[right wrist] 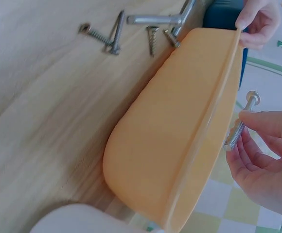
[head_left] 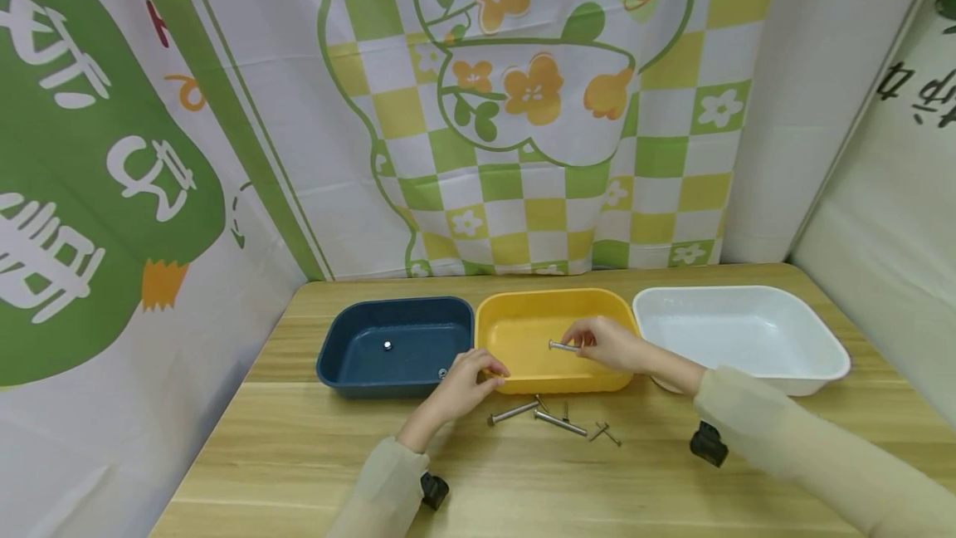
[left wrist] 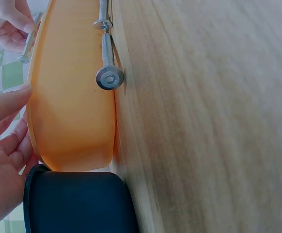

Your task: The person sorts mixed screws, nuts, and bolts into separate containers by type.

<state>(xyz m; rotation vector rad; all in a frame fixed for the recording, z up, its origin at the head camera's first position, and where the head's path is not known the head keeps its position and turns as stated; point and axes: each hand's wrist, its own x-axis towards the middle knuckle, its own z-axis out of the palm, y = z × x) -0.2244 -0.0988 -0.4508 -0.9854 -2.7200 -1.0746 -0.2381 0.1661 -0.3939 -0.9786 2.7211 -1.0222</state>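
My right hand (head_left: 607, 344) is over the yellow bin (head_left: 556, 384) and pinches a silver bolt (right wrist: 240, 122) between thumb and fingers. The bolt has a round head at one end and threads at the other. My left hand (head_left: 463, 384) grips the yellow bin's front rim at its left corner, thumb outside and fingers inside, as the left wrist view shows. Just in front of the bin, two long bolts (head_left: 562, 423) lie on the table. Several small screws (right wrist: 152, 41) lie near them, two of them crossed.
A dark blue bin (head_left: 373, 391) stands left of the yellow one, with a small nut (head_left: 387, 345) and another small metal piece (head_left: 443, 373) inside. To the right is a white bin (head_left: 810, 387). The wooden table (head_left: 597, 492) ends at a printed curtain (head_left: 538, 214).
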